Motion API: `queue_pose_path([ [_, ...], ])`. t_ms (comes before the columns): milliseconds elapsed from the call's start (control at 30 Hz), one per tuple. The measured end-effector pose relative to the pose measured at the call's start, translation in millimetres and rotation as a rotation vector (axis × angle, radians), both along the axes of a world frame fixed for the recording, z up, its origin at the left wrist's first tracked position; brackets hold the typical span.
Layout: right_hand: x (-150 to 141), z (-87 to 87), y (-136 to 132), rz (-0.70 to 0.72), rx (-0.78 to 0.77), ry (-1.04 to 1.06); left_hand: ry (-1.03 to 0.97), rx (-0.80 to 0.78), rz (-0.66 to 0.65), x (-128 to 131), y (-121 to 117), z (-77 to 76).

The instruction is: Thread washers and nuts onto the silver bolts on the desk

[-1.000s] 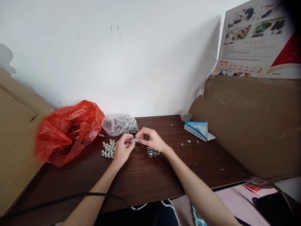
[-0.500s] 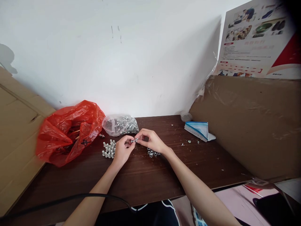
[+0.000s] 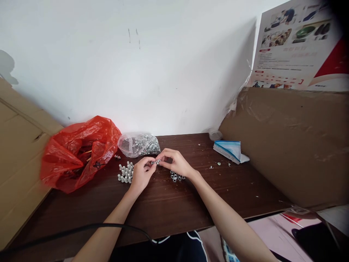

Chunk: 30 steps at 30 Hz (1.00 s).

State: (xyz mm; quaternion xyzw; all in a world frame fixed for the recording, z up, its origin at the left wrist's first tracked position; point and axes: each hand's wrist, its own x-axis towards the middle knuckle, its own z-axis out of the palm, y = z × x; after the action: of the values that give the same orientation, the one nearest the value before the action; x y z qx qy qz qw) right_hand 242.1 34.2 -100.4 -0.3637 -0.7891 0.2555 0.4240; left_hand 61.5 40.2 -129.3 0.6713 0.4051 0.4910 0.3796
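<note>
My left hand (image 3: 141, 172) pinches a small bolt (image 3: 154, 162) between thumb and fingertips, above the brown table. My right hand (image 3: 174, 161) is closed on a shiny nut (image 3: 158, 162) at the bolt's right end, so the fingertips of both hands nearly meet. Fingers partly cover both small parts. Just left of my left hand stand several pale bolts (image 3: 125, 172) in a cluster, heads down. Below my right hand lies a group of silver hex nuts (image 3: 176, 177).
Behind my hands is a clear plastic bag (image 3: 141, 144) of metal hardware. An open red plastic bag (image 3: 79, 153) stands at left. A blue-and-white folded packet (image 3: 230, 151) lies at right. Cardboard (image 3: 286, 145) walls the right side; a black cable (image 3: 89, 228) crosses in front.
Both hands stay together on the bolt and nut with only slight finger movement. The whole view has shifted a little.
</note>
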Motion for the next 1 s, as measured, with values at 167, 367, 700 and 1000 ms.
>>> queue_pose_path([
  [167, 0.3, -0.5, 0.7, -0.009, 0.001, 0.001, 0.023, 0.014, -0.004, -0.1, -0.3, 1.5],
  [367, 0.1, -1.2, 1.0, 0.001, 0.024, 0.005, 0.05, 0.071, 0.005, -0.2, -0.3, 3.1],
  [700, -1.4, -2.1, 0.8, -0.01, 0.006, 0.027, 0.077, 0.132, 0.014, -0.7, -1.5, 6.2],
  [1000, -3.2, -0.5, -0.5, -0.008, 0.002, 0.009, 0.101, 0.175, 0.029, -1.5, 1.6, 2.4],
])
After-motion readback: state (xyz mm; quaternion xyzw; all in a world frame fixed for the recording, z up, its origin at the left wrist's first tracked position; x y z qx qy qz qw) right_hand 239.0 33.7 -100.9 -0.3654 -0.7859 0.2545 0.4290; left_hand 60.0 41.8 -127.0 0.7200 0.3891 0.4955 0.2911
